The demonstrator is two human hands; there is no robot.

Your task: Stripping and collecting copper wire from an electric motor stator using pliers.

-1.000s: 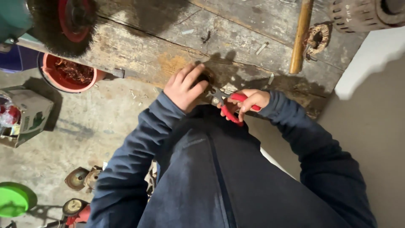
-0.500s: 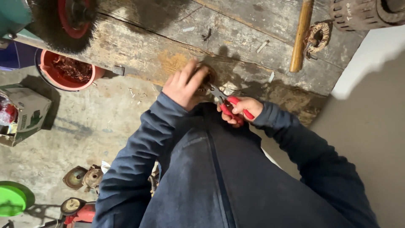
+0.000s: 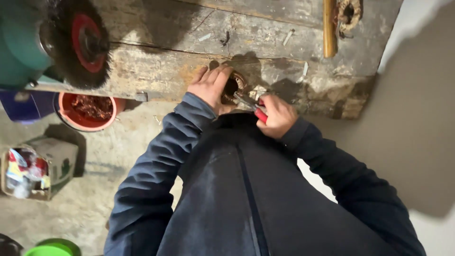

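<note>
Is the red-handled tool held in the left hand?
No, the right hand grips the red-handled pliers, while the left hand holds a round rusty part.

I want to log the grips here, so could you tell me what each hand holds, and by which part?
The right hand holds pliers by the red handles. The left hand cups a round rusty part at the workbench edge.

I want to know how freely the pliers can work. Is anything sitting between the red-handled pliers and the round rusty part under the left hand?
Nothing visible does. The right hand holds the red-handled pliers with their tip right at the round rusty part, which the left hand cups at the workbench edge. The contact point itself is shadowed.
</note>
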